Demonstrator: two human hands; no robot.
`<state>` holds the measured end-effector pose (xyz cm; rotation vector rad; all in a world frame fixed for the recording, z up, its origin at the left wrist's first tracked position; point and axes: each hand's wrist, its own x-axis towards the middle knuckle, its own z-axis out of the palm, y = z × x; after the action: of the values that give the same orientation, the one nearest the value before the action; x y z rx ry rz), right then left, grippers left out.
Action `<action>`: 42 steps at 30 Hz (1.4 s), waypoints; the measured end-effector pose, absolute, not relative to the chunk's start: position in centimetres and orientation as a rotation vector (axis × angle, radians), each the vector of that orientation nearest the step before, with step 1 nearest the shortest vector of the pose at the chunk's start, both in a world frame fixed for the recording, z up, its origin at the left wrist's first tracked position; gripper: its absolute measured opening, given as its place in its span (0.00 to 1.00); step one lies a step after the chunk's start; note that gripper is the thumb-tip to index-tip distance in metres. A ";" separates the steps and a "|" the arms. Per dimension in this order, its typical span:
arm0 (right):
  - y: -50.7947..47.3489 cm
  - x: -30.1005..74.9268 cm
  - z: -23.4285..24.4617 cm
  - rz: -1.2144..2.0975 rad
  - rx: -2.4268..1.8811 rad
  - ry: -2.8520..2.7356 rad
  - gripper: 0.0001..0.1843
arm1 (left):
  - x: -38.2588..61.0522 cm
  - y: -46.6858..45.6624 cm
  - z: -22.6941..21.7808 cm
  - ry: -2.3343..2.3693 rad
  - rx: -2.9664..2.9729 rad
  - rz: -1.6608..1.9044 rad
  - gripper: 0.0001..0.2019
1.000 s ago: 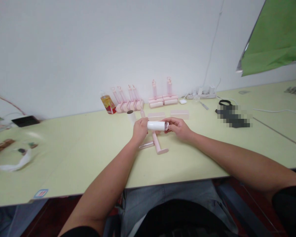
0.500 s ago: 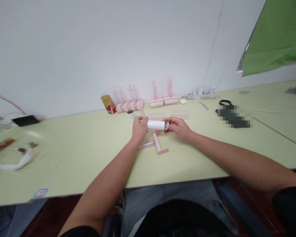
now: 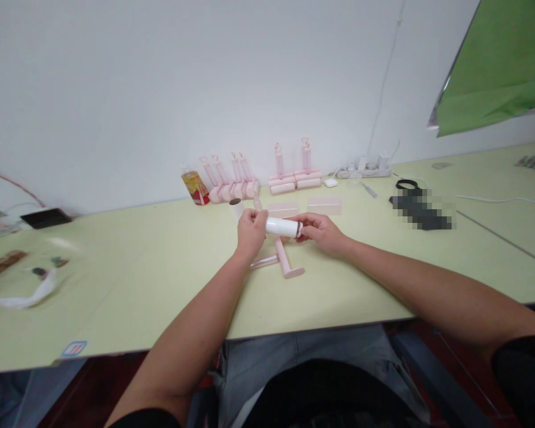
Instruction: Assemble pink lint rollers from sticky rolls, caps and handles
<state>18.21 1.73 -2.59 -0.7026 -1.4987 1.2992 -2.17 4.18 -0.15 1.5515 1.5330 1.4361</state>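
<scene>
My left hand point(image 3: 252, 230) is closed around the left end of a white lint roller refill point(image 3: 282, 227), held level above the table. At its other end, the fingers of my right hand point(image 3: 321, 232) pinch a small pink piece point(image 3: 300, 229) against the brown core opening; how far it sits inside I cannot tell. Below lies a pink lint roller frame point(image 3: 282, 258) with a clear pinkish handle point(image 3: 266, 261). Another white refill point(image 3: 236, 208) stands upright beyond my left hand.
Along the wall stand several pink lint rollers point(image 3: 307, 166) and a yellow-red pouch point(image 3: 196, 187). Two pale pink covers point(image 3: 324, 205) lie in front of them. A power strip point(image 3: 365, 173), a blade-like tool point(image 3: 370, 191) and a dark pixelated item point(image 3: 421, 211) are further right.
The right end of the refill has dipped slightly, and its brown core rim shows more. The pink piece in my right fingers has shifted a little at that end.
</scene>
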 end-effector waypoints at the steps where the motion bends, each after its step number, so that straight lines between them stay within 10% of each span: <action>1: 1.7 18.2 -2.6 1.297 -0.705 -1.507 0.23 | -2.2 4.2 -0.2 1.531 1.552 1.443 0.15; 42: 1.7 18.1 -2.8 1.547 -0.754 -1.366 0.20 | -2.2 4.4 -0.3 1.533 1.701 1.520 0.14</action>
<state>18.12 1.70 -2.83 -0.7541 -1.3657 1.5469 -2.18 4.44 -0.32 1.7013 1.5325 1.5196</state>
